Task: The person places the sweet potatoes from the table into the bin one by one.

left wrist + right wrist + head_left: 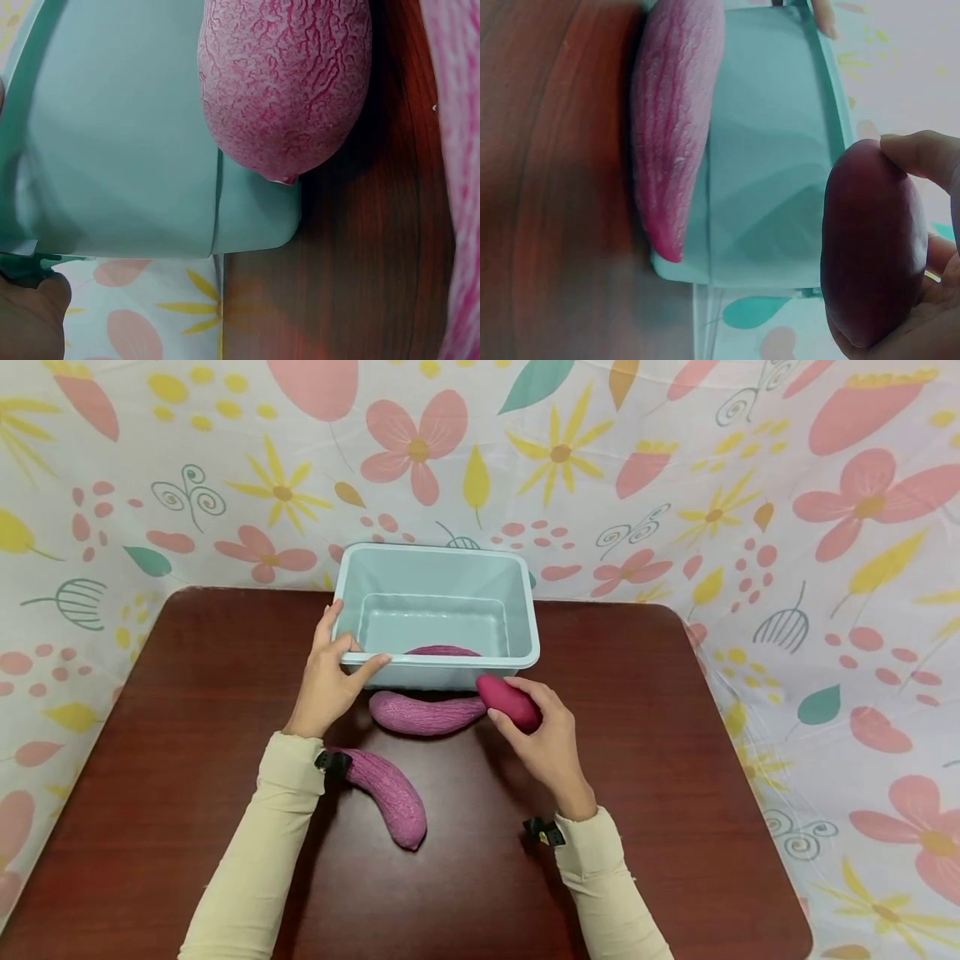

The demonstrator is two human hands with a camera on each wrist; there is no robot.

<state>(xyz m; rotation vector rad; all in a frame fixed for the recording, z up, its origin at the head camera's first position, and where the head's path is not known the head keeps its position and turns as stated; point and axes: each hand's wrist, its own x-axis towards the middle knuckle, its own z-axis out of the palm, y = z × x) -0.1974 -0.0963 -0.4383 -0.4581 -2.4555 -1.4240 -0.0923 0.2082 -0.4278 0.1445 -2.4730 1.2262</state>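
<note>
My left hand grips the left front corner of a pale blue plastic tub, thumb along the front rim. In my right hand is a smooth, oval, magenta model vegetable, held between thumb and fingers just outside the tub's front right corner. The right wrist view shows this magenta oval from close by. A wrinkled, curved purple-pink vegetable lies along the tub's front. Another curved purple one lies nearer, by the left cuff. Inside the tub, the front wall partly hides a purple piece.
The dark brown wooden table bears everything. Behind it and at its sides hangs a white floral cloth; the tub stands close to it at the back edge. A small black camera sits on the left wrist, another on the right.
</note>
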